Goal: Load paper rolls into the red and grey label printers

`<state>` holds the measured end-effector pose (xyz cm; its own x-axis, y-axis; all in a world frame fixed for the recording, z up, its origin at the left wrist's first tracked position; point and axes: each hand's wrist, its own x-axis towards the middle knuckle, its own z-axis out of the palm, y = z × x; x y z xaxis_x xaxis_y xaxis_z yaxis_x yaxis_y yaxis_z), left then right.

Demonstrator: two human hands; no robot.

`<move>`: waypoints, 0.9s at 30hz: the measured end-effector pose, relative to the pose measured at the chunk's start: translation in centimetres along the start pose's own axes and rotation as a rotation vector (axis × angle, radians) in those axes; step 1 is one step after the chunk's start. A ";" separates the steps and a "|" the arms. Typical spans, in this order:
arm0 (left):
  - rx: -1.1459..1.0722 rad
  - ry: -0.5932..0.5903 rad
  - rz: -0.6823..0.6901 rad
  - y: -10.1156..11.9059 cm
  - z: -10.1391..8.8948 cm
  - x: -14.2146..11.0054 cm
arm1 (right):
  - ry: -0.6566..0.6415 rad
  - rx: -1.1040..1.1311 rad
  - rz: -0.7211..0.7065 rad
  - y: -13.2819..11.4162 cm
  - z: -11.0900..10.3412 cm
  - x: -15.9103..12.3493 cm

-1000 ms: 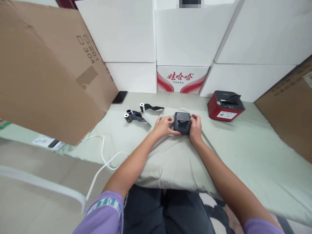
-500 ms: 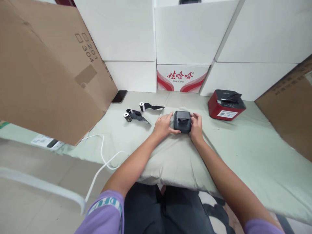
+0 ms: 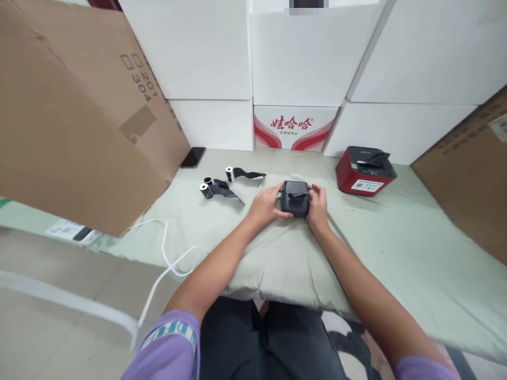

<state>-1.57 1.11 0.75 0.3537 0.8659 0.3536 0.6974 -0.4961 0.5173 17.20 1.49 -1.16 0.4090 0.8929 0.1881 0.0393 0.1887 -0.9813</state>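
Note:
A small black portable receipt printer (image 3: 296,207) rests on the cloth-covered table, a strip of black paper sticking out of its top. My left hand (image 3: 266,205) grips its left side, thumb along the near edge. On the opposite side my right hand (image 3: 318,205) holds it with bent fingers. Left of my hands lie several small paper rolls with black outer sides, among them a far roll (image 3: 230,173) and a near roll (image 3: 206,190), their tails trailing to the right.
A red and black printer (image 3: 359,179) with black paper in its slot stands at right. White boxes (image 3: 295,126) line the back. Brown cardboard panels (image 3: 79,121) flank both sides. A phone (image 3: 193,157) lies at back left, and a white cable (image 3: 166,248) hangs over the front edge.
Almost nothing differs. Both hands keep their hold on the portable receipt printer, and the view has shifted very slightly.

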 end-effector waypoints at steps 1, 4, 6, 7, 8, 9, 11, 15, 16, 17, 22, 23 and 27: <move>0.004 0.005 0.002 0.0 0.0 0.0 | -0.002 -0.001 -0.002 0.0 0.0 0.0; 0.015 0.011 0.010 -0.1 0.2 0.0 | -0.005 -0.004 -0.002 -0.1 0.0 0.0; 0.018 0.011 0.013 -0.1 0.2 0.0 | 0.002 -0.008 -0.004 0.0 0.1 0.0; 0.018 0.010 0.012 -0.1 0.2 0.1 | 0.004 -0.006 -0.004 0.0 0.1 0.0; 0.017 0.010 0.010 -0.1 0.2 0.1 | 0.005 -0.003 -0.005 0.0 0.1 0.0; 0.017 0.008 0.006 -0.1 0.1 0.1 | 0.005 -0.001 -0.004 0.1 0.1 0.1; 0.018 0.003 -0.006 0.0 0.0 0.1 | -0.003 -0.002 -0.004 0.2 0.1 0.1; 0.020 -0.004 -0.008 0.1 0.0 0.0 | -0.006 -0.012 -0.011 0.4 0.1 0.1; 0.019 -0.004 -0.005 0.1 0.0 0.0 | 0.000 -0.011 -0.013 0.4 0.1 0.1; 0.018 -0.003 -0.002 0.1 0.0 0.0 | 0.006 -0.010 -0.013 0.4 0.1 0.2; 0.017 -0.003 -0.005 0.1 0.0 0.1 | 0.008 -0.034 -0.017 0.2 0.1 0.1; 0.018 -0.005 -0.007 0.1 0.0 0.1 | 0.008 -0.036 -0.016 0.1 0.1 0.1; 0.025 -0.009 -0.018 0.3 -0.2 0.1 | 0.009 -0.027 -0.015 -0.2 0.2 0.0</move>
<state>-1.50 0.99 1.12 0.3460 0.8755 0.3372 0.7189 -0.4784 0.5043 17.01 1.52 -0.97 0.4167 0.8862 0.2023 0.0699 0.1907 -0.9792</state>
